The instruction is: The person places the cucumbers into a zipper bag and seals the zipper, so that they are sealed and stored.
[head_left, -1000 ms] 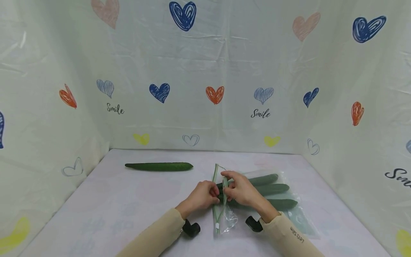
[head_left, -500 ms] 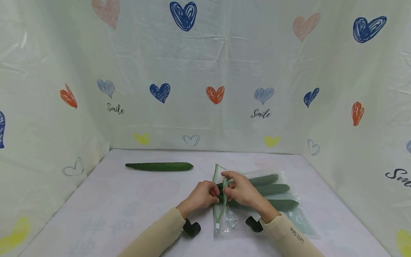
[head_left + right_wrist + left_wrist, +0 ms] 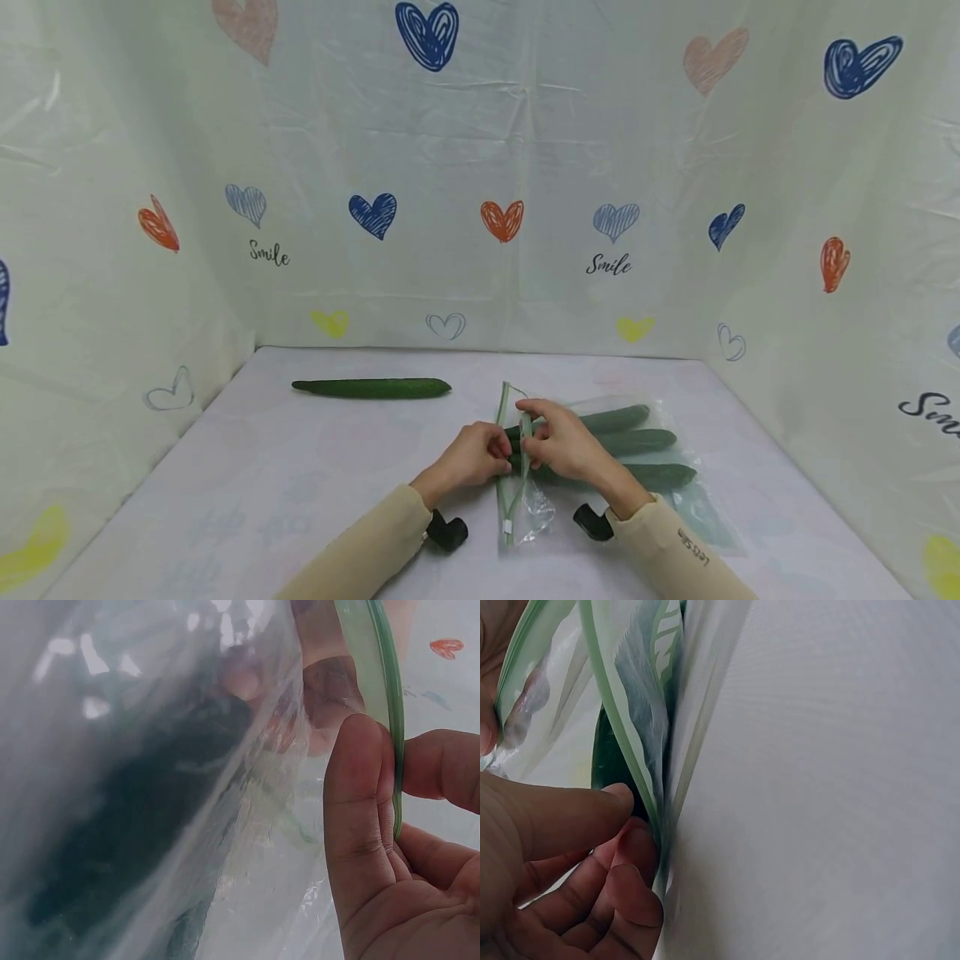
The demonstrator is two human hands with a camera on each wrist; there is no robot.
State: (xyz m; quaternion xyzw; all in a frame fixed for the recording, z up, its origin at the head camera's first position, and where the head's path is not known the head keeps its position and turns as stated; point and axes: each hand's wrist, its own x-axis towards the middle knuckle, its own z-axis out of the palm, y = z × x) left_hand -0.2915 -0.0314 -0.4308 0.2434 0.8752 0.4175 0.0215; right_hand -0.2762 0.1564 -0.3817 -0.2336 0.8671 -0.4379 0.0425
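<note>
A clear slider zip bag (image 3: 705, 508) with green zip strips lies with its mouth toward the left. Several cucumbers (image 3: 637, 442) lie inside it, side by side. At the mouth my left hand (image 3: 474, 454) has its thumb and curled fingers on the end of a dark green cucumber (image 3: 611, 754); the fingers partly hide that end. My right hand (image 3: 562, 442) pinches the upper green zip strip (image 3: 394, 697) between thumb and fingers, holding the mouth apart. The white slider (image 3: 507, 527) sits at the strip's near end.
Another cucumber (image 3: 371, 388) lies alone at the back left of the white table (image 3: 300, 483). A pale curtain (image 3: 450, 150) printed with hearts encloses the back and sides. Black wrist mounts (image 3: 447, 533) show under both sleeves.
</note>
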